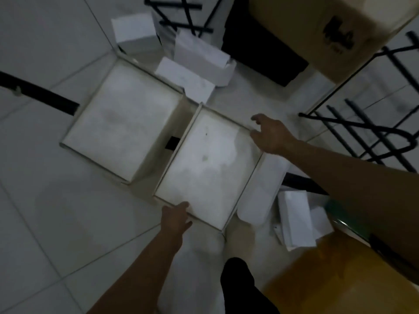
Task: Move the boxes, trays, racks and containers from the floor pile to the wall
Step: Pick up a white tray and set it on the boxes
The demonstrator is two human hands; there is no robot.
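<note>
Two white trays [204, 168] are lying on tiled floor [45, 211] among small boxes [133, 30] and black racks [367, 132]; left hand [175, 217] is gripping one's rim, right hand [271, 134] spreading loose fingers.

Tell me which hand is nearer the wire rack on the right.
Right. The right hand sits at the near tray's far right rim, just left of the rack. The left hand is at that tray's near rim, on the side away from the rack.
</note>
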